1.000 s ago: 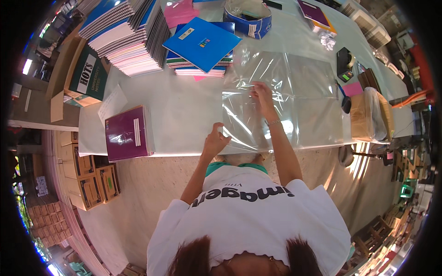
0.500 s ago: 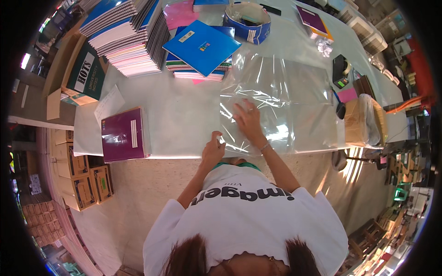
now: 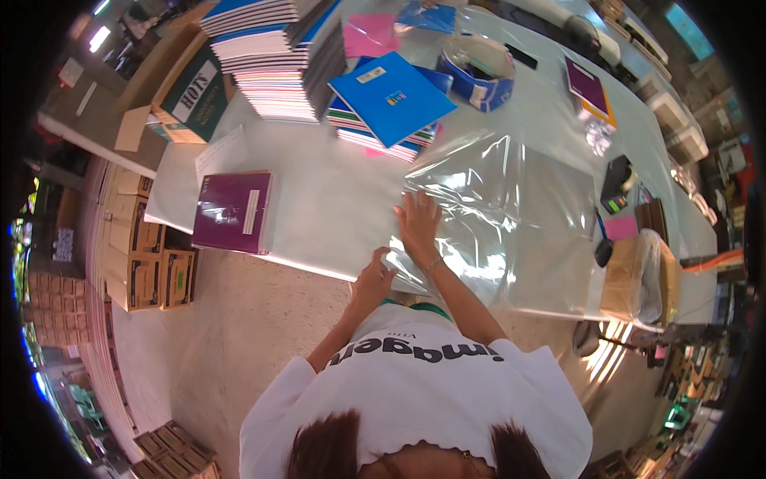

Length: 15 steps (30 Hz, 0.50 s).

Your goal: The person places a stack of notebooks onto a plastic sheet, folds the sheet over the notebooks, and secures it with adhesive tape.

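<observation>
A large clear plastic sheet (image 3: 550, 191) lies across the white-covered table (image 3: 319, 191), creased and shiny with reflections. My right hand (image 3: 419, 227) rests palm down on its left part, fingers spread out. Close by at the table's front edge, my left hand (image 3: 373, 281) has its fingers curled in a pinch at the sheet's near left corner. How much plastic is between those fingertips is hard to see. Left of my hands sits a small pile of purple notebooks (image 3: 231, 211). Beyond the sheet, a blue spiral notebook (image 3: 392, 100) lies askew on top of a short notebook stack.
A tall stack of spiral notebooks (image 3: 275, 68) stands at the back left, beside an open carton (image 3: 187, 100). At the back is a blue roll-shaped container (image 3: 479, 76). To the right are a black tape dispenser (image 3: 616, 184) and a plastic-lined cardboard box (image 3: 630, 279).
The whole view has turned and shifted. My right hand has slid left toward my left hand, and its fingers have flattened and spread. My left hand stays at the sheet's near corner.
</observation>
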Motion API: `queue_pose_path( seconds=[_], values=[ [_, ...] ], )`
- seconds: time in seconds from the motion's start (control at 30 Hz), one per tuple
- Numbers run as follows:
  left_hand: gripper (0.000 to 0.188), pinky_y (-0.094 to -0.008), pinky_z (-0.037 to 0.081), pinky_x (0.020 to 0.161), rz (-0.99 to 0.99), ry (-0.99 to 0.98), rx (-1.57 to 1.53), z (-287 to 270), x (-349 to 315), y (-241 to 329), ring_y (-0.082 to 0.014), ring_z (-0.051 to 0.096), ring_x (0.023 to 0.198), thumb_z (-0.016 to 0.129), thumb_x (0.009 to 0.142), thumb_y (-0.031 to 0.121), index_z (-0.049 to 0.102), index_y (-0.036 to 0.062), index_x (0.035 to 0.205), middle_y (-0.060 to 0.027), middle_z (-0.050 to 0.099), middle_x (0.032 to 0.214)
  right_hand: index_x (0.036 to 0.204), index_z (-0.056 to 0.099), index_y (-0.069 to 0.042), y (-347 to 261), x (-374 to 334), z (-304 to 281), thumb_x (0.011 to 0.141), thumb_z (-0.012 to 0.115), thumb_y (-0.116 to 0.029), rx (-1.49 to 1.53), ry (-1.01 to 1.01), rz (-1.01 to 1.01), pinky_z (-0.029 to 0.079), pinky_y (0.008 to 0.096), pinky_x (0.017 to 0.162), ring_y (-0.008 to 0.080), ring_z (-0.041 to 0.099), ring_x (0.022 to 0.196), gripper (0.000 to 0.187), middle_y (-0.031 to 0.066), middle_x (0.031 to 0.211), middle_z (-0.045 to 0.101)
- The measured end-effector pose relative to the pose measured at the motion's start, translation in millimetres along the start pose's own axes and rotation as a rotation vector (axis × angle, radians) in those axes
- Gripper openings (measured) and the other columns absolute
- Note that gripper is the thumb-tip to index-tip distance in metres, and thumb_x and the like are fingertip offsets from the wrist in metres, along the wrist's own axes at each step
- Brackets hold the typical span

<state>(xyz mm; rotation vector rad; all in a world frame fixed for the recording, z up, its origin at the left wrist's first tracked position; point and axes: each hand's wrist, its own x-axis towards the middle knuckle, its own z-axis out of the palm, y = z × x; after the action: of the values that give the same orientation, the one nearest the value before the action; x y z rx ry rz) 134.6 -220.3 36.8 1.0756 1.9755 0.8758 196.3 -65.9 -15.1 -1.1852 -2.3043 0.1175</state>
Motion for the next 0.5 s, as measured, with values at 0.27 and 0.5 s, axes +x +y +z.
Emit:
queue_pose_path(
  seconds=[0.27, 0.5],
  values=[
    [0.060, -0.0350, 0.050, 0.068, 0.032, 0.075, 0.022, -125, 8, -2, -0.0218, 0.061, 0.072, 0.067, 0.082, 0.020, 0.036, 0.0171, 0.133, -0.0107, 0.058, 0.094, 0.133, 0.043, -0.010, -16, 0, 0, 0.092, 0.049, -0.038, -0.103, -0.198, 0.124, 0.021, 0.0585, 0.104, 0.0369, 0.034, 0.128, 0.050, 0.0191, 0.138, 0.038],
    [0.053, -0.0332, 0.050, 0.071, 0.275, 0.469, 0.270, -356, 30, 19, -0.0210, 0.059, 0.076, 0.068, 0.080, 0.013, 0.044, 0.0096, 0.127, -0.0132, 0.055, 0.104, 0.130, 0.043, -0.007, -17, -2, -1, 0.092, 0.049, -0.029, -0.176, -0.168, 0.082, 0.026, 0.0563, 0.102, 0.0378, 0.035, 0.127, 0.045, 0.0196, 0.135, 0.040]
  ],
)
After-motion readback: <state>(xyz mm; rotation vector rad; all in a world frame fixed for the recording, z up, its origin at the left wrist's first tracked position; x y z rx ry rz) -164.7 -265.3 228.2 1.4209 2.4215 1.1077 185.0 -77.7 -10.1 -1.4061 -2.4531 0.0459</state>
